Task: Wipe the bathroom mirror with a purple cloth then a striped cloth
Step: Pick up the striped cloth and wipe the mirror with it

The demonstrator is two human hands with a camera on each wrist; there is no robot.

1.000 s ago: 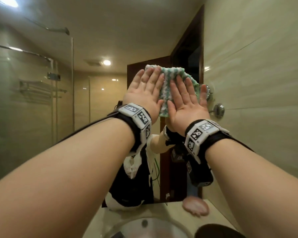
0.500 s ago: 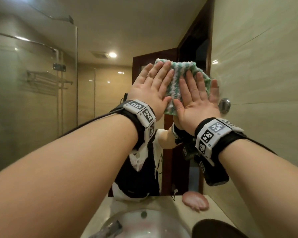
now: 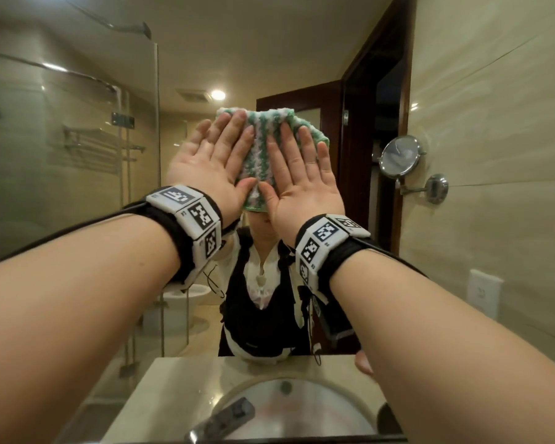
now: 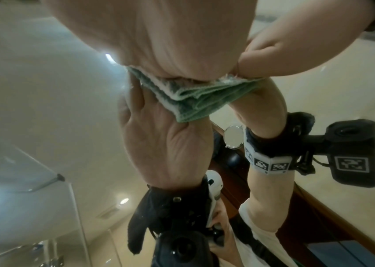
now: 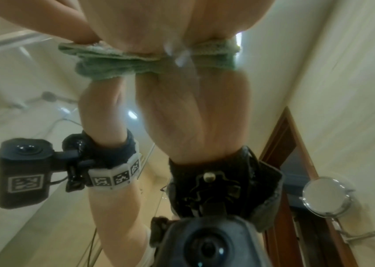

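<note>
A green-and-white striped cloth (image 3: 263, 149), folded, lies flat against the bathroom mirror (image 3: 77, 187) at about head height. My left hand (image 3: 212, 161) and right hand (image 3: 302, 181) press on it side by side, fingers straight and pointing up, thumbs nearly touching. In the left wrist view the left palm (image 4: 159, 45) bears on the cloth's folded edge (image 4: 195, 101), with its reflection below. The right wrist view shows the right palm (image 5: 170, 23) on the cloth (image 5: 118, 66). The hands hide most of the cloth.
A round shaving mirror (image 3: 399, 157) on a metal arm sticks out from the tiled right wall. Below are the stone counter (image 3: 173, 395), the sink (image 3: 289, 408) and a faucet (image 3: 225, 418). A pink object (image 3: 364, 363) sits by the mirror's foot. A wall socket (image 3: 483, 291) is at right.
Both hands have slid the cloth leftward across the mirror, away from the round shaving mirror, and it now covers the reflected person's head. The hands stay flat on it.
</note>
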